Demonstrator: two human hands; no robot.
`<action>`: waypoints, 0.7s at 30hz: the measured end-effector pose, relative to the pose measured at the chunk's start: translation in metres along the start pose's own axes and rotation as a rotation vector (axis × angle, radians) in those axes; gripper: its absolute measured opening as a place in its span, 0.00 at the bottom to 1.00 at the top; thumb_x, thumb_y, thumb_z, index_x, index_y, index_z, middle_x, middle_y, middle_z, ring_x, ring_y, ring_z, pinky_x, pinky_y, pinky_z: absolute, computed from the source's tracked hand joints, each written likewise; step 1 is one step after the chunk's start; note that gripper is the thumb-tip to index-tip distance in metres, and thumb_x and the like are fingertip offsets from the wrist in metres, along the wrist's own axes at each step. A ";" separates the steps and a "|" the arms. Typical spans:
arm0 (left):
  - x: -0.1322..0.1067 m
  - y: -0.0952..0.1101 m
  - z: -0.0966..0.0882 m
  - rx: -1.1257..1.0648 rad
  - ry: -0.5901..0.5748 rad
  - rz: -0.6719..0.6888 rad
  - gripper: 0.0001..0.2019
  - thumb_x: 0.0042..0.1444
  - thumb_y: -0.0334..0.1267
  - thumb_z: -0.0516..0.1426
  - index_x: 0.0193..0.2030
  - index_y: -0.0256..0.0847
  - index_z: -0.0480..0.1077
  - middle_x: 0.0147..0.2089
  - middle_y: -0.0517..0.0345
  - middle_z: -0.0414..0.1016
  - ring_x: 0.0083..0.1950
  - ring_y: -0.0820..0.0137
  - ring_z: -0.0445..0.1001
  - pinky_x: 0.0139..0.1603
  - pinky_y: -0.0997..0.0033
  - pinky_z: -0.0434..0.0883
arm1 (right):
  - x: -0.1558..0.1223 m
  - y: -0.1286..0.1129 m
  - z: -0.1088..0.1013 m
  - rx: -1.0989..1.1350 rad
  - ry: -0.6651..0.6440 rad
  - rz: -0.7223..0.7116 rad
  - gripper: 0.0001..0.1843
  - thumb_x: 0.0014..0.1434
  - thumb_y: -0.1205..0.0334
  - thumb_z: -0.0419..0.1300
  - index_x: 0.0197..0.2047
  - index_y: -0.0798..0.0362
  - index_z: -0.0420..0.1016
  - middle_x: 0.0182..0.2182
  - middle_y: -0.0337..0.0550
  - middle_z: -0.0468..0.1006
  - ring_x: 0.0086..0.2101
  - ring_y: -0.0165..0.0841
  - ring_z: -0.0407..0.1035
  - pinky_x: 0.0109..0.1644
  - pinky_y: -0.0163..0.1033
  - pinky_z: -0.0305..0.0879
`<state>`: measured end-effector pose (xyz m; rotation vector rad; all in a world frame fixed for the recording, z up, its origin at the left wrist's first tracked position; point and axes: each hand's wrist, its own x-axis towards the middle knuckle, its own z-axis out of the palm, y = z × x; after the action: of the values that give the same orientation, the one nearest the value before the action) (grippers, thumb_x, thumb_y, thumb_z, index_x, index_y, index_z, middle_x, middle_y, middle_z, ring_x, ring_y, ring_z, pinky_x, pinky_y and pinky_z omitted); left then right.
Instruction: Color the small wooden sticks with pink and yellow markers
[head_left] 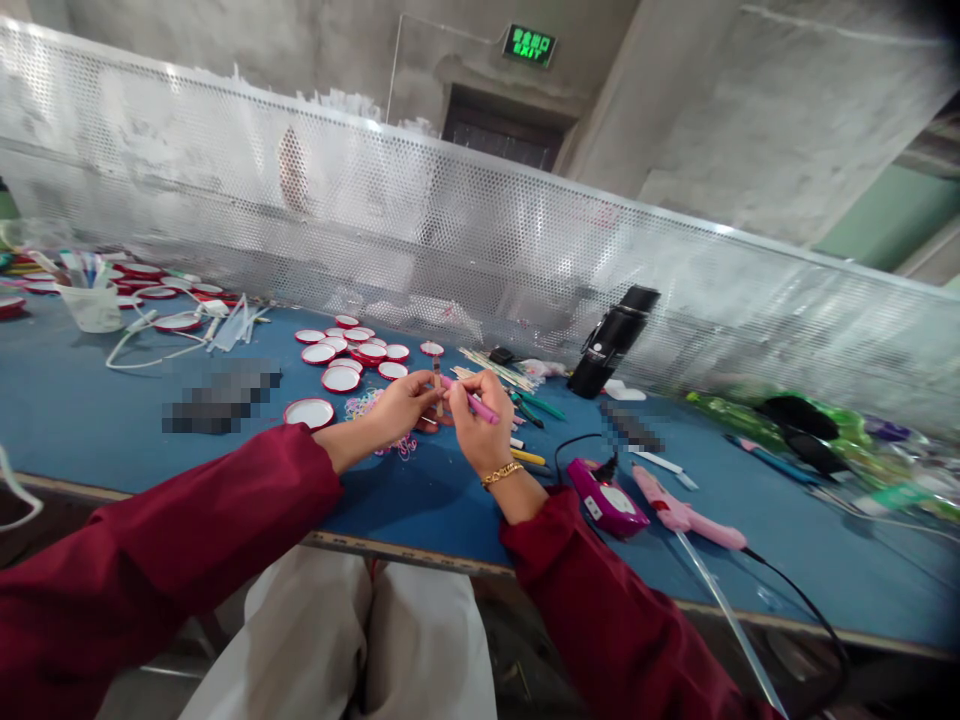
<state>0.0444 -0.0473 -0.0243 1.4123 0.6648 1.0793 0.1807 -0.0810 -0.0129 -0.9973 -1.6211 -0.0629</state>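
My left hand (406,406) pinches a thin, upright light-brown stick-like piece (437,372), whose darker top end shows above the fingers. My right hand (478,425) is closed around a purple pen (482,408) and meets the left hand at the piece. The pen's tip is hidden among the fingers. Below and beside my left hand lies a heap of small pastel curled strands (406,446). Several red-rimmed white round lids (341,379) are spread just behind my left wrist.
A pink glue gun (686,515) with a cord and a purple power box (606,500) lie to the right. Behind them stands a black cylindrical bottle (611,340). A cup of pens (91,308) is at the far left. A perforated metal screen (480,240) bounds the blue table.
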 end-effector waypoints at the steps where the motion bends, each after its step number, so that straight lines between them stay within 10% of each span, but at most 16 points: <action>1: 0.000 0.000 0.000 0.001 0.008 -0.001 0.08 0.57 0.40 0.57 0.38 0.39 0.64 0.32 0.60 0.74 0.27 0.77 0.75 0.26 0.79 0.72 | 0.000 -0.001 0.000 0.007 -0.010 -0.002 0.08 0.60 0.60 0.55 0.30 0.51 0.65 0.26 0.38 0.72 0.28 0.31 0.66 0.36 0.38 0.63; 21: 0.000 0.001 0.001 0.004 0.015 -0.011 0.07 0.57 0.38 0.57 0.38 0.39 0.64 0.32 0.59 0.74 0.27 0.77 0.75 0.27 0.77 0.73 | -0.001 -0.001 0.001 -0.024 -0.037 -0.014 0.08 0.60 0.59 0.55 0.30 0.51 0.66 0.27 0.39 0.72 0.29 0.31 0.66 0.36 0.38 0.62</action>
<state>0.0452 -0.0484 -0.0235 1.4034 0.6851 1.0817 0.1792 -0.0810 -0.0137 -1.0104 -1.6644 -0.0740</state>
